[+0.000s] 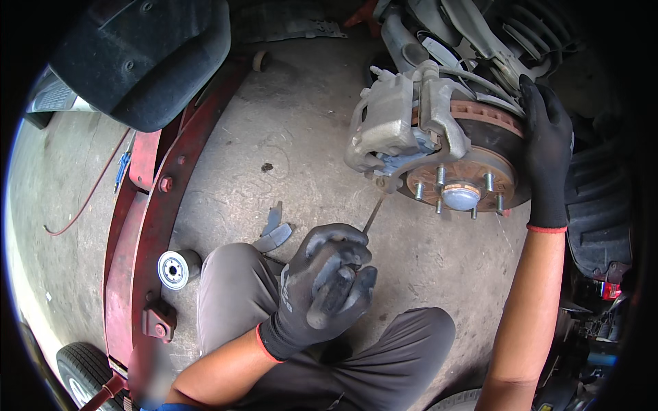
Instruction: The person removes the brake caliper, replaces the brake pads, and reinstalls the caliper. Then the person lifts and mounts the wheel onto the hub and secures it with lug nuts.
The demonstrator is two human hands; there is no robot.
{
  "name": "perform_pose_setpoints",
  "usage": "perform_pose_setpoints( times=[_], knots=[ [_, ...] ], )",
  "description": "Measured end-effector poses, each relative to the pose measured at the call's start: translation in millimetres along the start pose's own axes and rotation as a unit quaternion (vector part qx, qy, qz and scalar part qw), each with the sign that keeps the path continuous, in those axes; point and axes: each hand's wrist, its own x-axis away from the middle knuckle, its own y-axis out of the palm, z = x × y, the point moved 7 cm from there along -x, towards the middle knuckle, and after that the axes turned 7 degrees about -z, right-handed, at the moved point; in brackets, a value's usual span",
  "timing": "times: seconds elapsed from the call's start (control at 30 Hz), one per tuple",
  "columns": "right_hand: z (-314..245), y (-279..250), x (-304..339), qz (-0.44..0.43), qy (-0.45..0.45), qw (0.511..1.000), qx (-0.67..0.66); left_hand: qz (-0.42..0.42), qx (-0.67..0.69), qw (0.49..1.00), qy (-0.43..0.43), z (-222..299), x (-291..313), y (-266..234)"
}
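Note:
In my left hand [325, 284], gloved in grey and black, a screwdriver [373, 217] is gripped with its thin shaft pointing up and away. Its tip reaches the lower edge of the grey brake caliper [387, 113]; whether it touches is hard to tell. The caliper straddles a rusty-edged brake disc [490, 118]. At the disc's centre is a rusty hub [428, 179] with several wheel studs and a silver cap [460, 196]. My right hand [548, 147], in a black glove, lies along the disc's right side with fingers stretched upward, its fingertips partly hidden.
Two brake pads [274, 236] lie on the concrete floor beside my knee. A white oil filter [177, 269] stands near the long red floor jack [154, 205] on the left. A dark plastic panel [147, 61] overhangs the upper left. Suspension arms [473, 27] rise behind the disc.

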Motion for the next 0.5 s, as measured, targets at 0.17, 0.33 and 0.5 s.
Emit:
perform_pose_setpoints(
  times=[0.17,0.33,0.5],
  knots=[
    [-1,0,-1,0.019,0.005,1.0,-0.011,-0.127,0.096,0.985,-0.067,-6,1,10],
    [3,5,-3,-0.007,0.009,0.998,-0.064,-0.271,0.046,0.961,0.015,-1,-9,24],
    [3,3,-2,-0.007,0.02,0.999,-0.044,-0.416,-0.071,0.899,0.117,19,-16,50]
  ],
)
